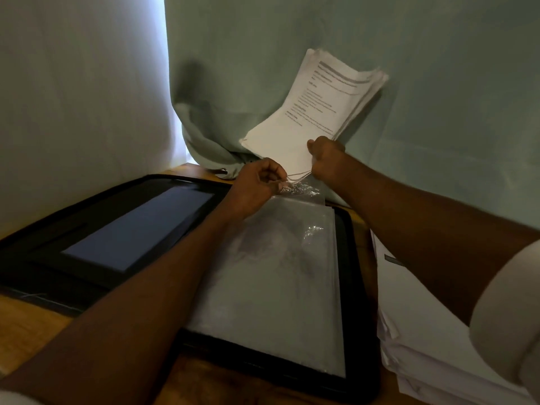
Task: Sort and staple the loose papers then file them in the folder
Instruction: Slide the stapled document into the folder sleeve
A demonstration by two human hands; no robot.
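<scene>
A black folder (pixel 358 287) lies open on the wooden table, a clear plastic sleeve (pixel 280 273) on its right half. My right hand (pixel 325 157) grips the lower edge of a stack of printed papers (pixel 315 112), held tilted upward above the sleeve's far end. My left hand (pixel 258 182) pinches the crinkled top edge of the sleeve, right beside the stack's bottom corner. The stack's lowest corner touches the sleeve opening.
The folder's left half (pixel 131 229) shows a dark blue inner panel. Another pile of white papers (pixel 423 331) lies on the table to the right of the folder. A pale green curtain (pixel 292 39) hangs close behind the table's far edge.
</scene>
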